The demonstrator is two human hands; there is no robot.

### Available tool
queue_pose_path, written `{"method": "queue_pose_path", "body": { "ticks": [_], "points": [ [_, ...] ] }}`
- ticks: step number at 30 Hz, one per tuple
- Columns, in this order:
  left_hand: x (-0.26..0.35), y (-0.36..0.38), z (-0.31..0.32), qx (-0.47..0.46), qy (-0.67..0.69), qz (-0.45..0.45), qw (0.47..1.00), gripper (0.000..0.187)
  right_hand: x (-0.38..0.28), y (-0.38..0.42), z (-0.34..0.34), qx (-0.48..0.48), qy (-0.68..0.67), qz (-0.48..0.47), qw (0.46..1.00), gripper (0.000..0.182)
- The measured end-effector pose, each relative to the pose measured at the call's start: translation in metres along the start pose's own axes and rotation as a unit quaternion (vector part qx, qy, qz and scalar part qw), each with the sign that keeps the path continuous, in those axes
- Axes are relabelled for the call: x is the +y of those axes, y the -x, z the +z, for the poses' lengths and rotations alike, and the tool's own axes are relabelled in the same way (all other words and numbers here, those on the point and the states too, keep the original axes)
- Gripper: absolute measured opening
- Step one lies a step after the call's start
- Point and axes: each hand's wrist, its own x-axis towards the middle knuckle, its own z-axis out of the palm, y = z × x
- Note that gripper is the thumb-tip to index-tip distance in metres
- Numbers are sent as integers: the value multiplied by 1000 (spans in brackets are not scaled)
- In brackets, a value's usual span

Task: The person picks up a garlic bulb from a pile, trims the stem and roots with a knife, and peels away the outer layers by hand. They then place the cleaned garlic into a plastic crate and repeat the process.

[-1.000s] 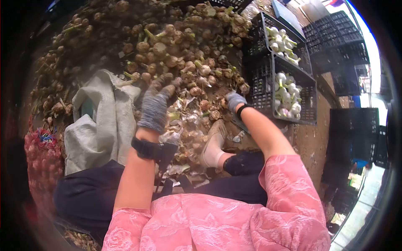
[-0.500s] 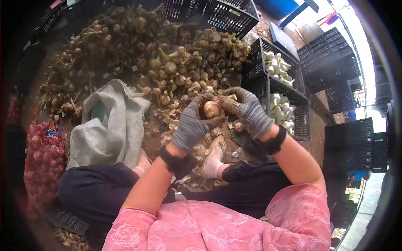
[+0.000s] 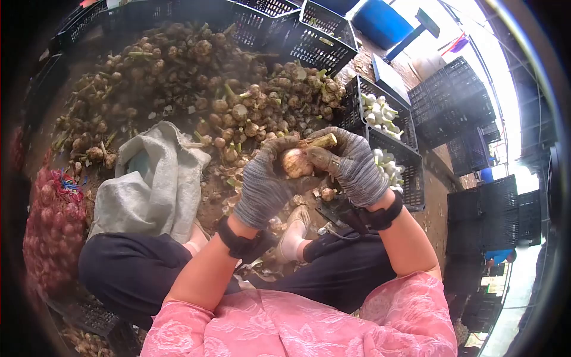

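Observation:
Between my two gloved hands is a garlic bulb (image 3: 296, 163) with brownish skin, its cut-looking stalk (image 3: 323, 141) pointing up to the right. My left hand (image 3: 266, 178), in a grey striped glove, is closed around the bulb's left side. From the right, my right hand (image 3: 355, 168) grips the bulb, with its thumb pressed near the base of the stalk. Beyond both hands spreads a large heap of untrimmed garlic (image 3: 250, 110). Loose skins and a small bulb (image 3: 328, 194) lie on the ground below the hands.
Black crates with clean white garlic (image 3: 380, 115) stand to the right. A pale sack (image 3: 151, 184) lies at my left, beside a red net bag (image 3: 53, 223) of bulbs. More black crates (image 3: 321, 47) line the back, near a blue bin (image 3: 380, 25) and a scale (image 3: 391, 80).
The bulb has turned in my hands, and more of its stalk shows above my right thumb. My left fingers have shifted around it. The view has moved slightly.

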Motion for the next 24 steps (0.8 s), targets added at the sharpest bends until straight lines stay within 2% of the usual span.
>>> {"method": "queue_pose_path", "body": {
  "ticks": [2,6,8,9,11,12,15,17,19,20,22,23,24],
  "points": [
    [0,0,1,-7,88,-17,996,61,-1,-1,-3,-19,20,-34,999,22],
    [4,-3,1,-3,11,-13,1000,64,-5,-3,-10,-37,37,-42,998,23],
    [12,-3,2,-23,101,-91,990,63,-16,-1,-14,-83,39,8,996,26],
    [11,-2,0,-24,100,-93,990,63,-18,-1,-16,-82,38,9,996,26],
    [10,-1,-5,-40,254,-166,952,65,-19,-2,-19,-107,88,15,990,30],
    [9,-1,-4,-39,252,-168,952,65,-13,-5,-21,-107,114,-48,986,31],
    [5,-1,2,-84,390,-216,891,69,-13,-8,-24,-136,113,-36,984,30],
    [5,-1,2,-76,400,-238,882,71,-12,-11,-24,-146,113,-64,981,30],
    [4,-1,2,-62,422,-280,860,75,-17,-10,-25,-172,94,-9,981,29],
    [0,-4,-1,-63,421,-280,860,75,-19,-8,-25,-157,83,9,984,28],
    [-7,-12,-8,-134,314,-195,920,76,-18,-9,-23,-130,63,12,989,28],
    [-7,-12,-10,-134,314,-193,920,76,-15,-10,-21,-104,43,18,993,29],
    [-7,-10,-11,-92,252,-157,951,70,-5,-13,-20,-95,43,8,994,28]
  ]
}}
